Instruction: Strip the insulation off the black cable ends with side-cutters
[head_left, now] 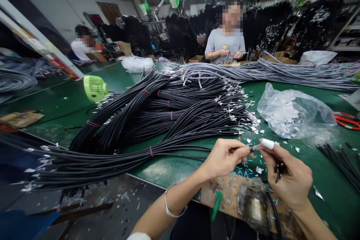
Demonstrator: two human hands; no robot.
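My left hand (225,157) pinches a black cable close to its stripped end. Thin coloured wires (257,147) stick out from that end, blue and yellowish among them. The fingertips of my right hand (291,174) close on these wires; a white cover (267,143) wraps its index finger. Something small and dark (279,170) shows in the right palm, but its kind is unclear. Under both hands, blue wire scraps (244,172) and white bits lie scattered. Left of the hands, black cables (135,127) with white-tipped ends lie in bundles, tied with reddish bands.
A wooden board (208,192) with a metal device (257,204) and a green lever (216,205) sits at the near edge. Grey cables (281,71) run across behind. A clear plastic bag (298,112), red-handled tool (347,120) and green fan (95,88) stand around. Two people (225,45) work beyond.
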